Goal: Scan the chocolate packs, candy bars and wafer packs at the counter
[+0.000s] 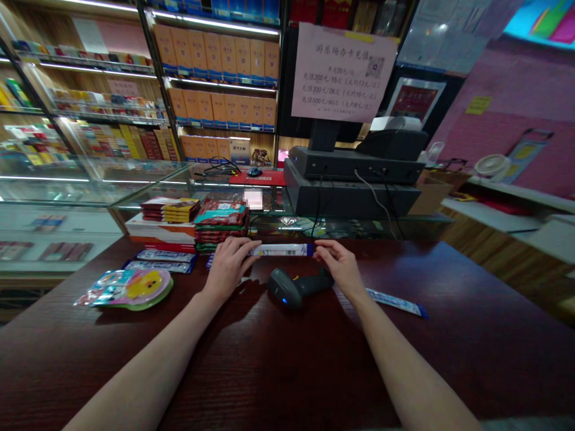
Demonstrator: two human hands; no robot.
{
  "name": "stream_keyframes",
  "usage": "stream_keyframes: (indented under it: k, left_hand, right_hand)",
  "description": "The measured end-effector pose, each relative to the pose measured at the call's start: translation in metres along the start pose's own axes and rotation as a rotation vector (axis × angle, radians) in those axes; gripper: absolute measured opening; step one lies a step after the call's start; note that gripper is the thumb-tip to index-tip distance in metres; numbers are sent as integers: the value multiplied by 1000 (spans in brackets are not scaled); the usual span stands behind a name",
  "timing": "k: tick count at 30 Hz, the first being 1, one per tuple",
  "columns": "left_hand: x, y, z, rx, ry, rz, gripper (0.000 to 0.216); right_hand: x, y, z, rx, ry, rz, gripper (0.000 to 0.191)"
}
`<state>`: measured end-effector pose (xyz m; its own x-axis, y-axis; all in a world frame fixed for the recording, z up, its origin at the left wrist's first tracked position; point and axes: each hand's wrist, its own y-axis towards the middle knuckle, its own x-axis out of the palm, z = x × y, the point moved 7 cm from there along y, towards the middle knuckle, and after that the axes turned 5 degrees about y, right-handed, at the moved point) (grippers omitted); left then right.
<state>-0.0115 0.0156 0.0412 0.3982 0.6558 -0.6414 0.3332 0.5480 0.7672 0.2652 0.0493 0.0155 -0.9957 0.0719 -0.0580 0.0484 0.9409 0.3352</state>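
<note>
Between my two hands a long, narrow blue-and-white packet (285, 249) is held level above the dark counter, a barcode facing me. My left hand (230, 263) is closed on its left end, and my right hand (338, 262) pinches the dark blue right end. Below the packet lies a black barcode scanner (287, 289) with a small blue light; its handle reaches toward my right hand. Another blue-and-white packet (398, 303) rests on the counter right of my right wrist. Several similar packets (164, 261) lie to the left of my left hand.
A round toy package with a yellow duck (146, 286) lies at the left. Behind it are stacked red snack bags (221, 214) and white boxes (159, 232). A cash register (354, 179) with a paper sign stands at the back, before shelves (215, 84) of boxes.
</note>
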Motion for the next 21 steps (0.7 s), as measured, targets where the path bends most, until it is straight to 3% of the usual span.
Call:
stream_keyframes:
  k: [5, 10, 17, 21]
  left_hand:
    - [-7, -1, -10, -30, 22, 27, 32]
    - [-11, -1, -19, -64, 39, 53, 31]
    - [-15, -2, -25, -92, 63, 74, 31]
    - [-17, -2, -28, -98, 63, 79, 31]
  right_hand:
    - [-4, -3, -1, 25, -53, -104, 35]
    - [7, -14, -15, -2, -275, -399, 31]
    - [22, -30, -12, -30, -548, -671, 69]
    - [34, -36, -2, -115, -686, -725, 75]
